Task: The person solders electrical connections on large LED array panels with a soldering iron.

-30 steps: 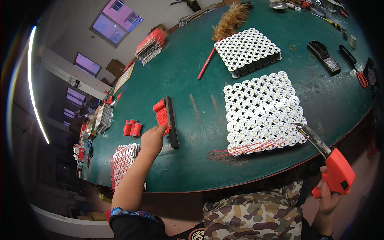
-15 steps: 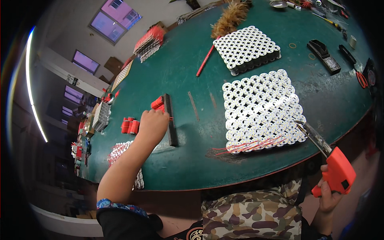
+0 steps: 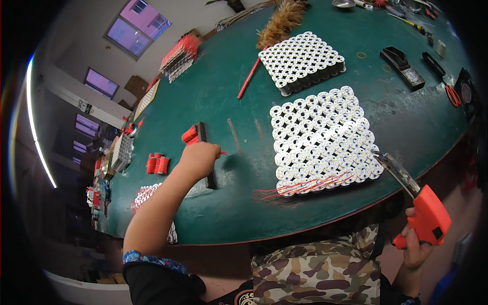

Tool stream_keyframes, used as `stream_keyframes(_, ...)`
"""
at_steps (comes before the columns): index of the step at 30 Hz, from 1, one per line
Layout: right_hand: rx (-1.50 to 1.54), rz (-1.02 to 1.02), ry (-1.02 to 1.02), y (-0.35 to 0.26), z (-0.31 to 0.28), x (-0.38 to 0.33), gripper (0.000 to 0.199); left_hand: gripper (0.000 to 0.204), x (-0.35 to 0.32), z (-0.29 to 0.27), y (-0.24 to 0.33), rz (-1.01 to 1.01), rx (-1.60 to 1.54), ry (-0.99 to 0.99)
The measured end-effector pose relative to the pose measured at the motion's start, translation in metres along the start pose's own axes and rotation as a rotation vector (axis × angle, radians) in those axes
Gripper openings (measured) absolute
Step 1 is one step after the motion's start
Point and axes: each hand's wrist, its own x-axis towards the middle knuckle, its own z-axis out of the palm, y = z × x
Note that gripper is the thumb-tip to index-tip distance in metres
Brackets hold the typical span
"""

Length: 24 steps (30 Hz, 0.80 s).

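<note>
The left hand (image 3: pixel 199 158) closed on a thin red strip (image 3: pixel 222 152) beside the black bar (image 3: pixel 206 155) on the counter (image 3: pixel 213 96) (light and bendy, likely; best pinched at its end). The right hand (image 3: pixel 419 244) gripped the orange soldering gun (image 3: pixel 424 216).

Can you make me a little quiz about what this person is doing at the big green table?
1. True or false: the right hand holds an orange, pistol-shaped tool off the near edge of the green table.
2. Where do the thin red wires stick out from the nearer white cell pack: A) its far edge, B) its near edge, C) its top?
3. Fill in: the left hand is closed over a small ____ piece beside the black strip.

Key
1. True
2. B
3. red
</note>
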Motion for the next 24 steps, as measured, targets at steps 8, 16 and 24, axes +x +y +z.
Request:
stream_keyframes(8,-0.018,-0.014,0.016,0.0,0.004,-0.001,0.041,0.019,-0.019,0.018,-0.014,-0.342,-1.295,-0.064)
stream_keyframes(16,-0.015,-0.003,0.002,-0.002,0.006,-0.003,0.041,0.018,-0.039,0.088,-0.077,-0.496,-1.02,0.098)
stream_keyframes(24,-0.04,-0.027,-0.025,-0.002,0.01,-0.001,0.041,0.015,-0.042,0.078,-0.062,-0.308,-0.332,0.33)
